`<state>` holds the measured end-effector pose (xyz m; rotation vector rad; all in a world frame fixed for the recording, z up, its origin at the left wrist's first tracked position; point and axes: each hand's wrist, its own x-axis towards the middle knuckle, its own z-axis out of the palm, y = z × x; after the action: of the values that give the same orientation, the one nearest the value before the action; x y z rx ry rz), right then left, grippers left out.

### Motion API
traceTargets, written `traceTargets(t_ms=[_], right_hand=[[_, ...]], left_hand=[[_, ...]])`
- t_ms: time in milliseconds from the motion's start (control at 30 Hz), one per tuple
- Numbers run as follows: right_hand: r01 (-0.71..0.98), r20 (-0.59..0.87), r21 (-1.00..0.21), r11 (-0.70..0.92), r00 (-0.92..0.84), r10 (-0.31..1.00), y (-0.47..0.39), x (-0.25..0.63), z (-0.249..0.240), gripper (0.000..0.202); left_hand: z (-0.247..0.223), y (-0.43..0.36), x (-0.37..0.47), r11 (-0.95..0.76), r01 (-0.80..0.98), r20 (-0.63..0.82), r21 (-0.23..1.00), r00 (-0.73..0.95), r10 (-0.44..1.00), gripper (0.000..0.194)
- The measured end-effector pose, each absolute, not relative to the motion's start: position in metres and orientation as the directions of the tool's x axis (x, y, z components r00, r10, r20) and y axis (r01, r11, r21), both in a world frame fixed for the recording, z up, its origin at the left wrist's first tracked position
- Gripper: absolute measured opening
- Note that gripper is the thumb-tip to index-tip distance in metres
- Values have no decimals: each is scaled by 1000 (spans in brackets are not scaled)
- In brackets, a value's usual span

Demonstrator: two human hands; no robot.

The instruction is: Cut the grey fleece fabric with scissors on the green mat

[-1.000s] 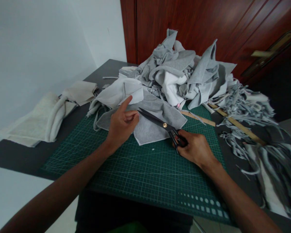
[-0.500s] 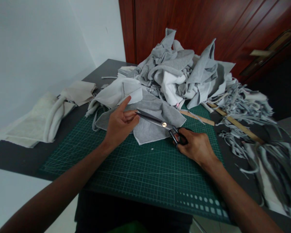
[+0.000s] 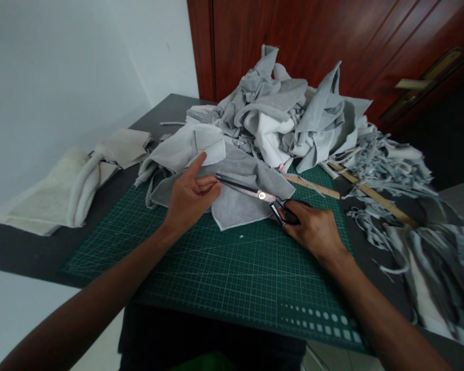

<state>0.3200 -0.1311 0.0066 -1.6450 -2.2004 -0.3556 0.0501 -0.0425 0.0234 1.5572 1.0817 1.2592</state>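
My right hand [image 3: 315,226] is wrapped round the black handles of a pair of scissors [image 3: 268,198], whose blades point left. Their tips reach the fingertips of my left hand [image 3: 191,198]. That hand has its thumb and middle finger pinched together, with the index finger stretched out. Whatever lies in the pinch is too small to make out. Beneath the scissors a grey cloth piece [image 3: 242,206] lies spread on the green cutting mat [image 3: 232,278]. A small whitish folded piece [image 3: 212,152] rests behind my left index finger.
A tall heap of grey and white cloth [image 3: 282,108] stands at the back, against a reddish wooden door [image 3: 294,36]. Thin cloth strips [image 3: 394,159] and a wooden ruler [image 3: 375,196] lie to the right. Folded cream cloth [image 3: 54,190] is at the left, near the white wall [image 3: 62,77].
The scissors have turned slightly in my right hand, and their handles look a little further apart. My left hand keeps its pinch at the tips. The view has shifted very slightly.
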Motion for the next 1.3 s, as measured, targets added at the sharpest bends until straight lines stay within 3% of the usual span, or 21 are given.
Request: traceTargets(t_ms=[533,833,1300], right_hand=[[952,338,-142,273,-213,917,-133,313,10,9],[943,281,-186,276,-218,934,-134,313,9,9],[952,284,-166,256,-202,937,-133,314,9,11]], left_hand=[[26,-46,51,-240,120,224,963,134,965,77],[25,-45,51,-238,112,222,965,140,965,80],[26,-45,51,-243,109,229,964,132,965,77]])
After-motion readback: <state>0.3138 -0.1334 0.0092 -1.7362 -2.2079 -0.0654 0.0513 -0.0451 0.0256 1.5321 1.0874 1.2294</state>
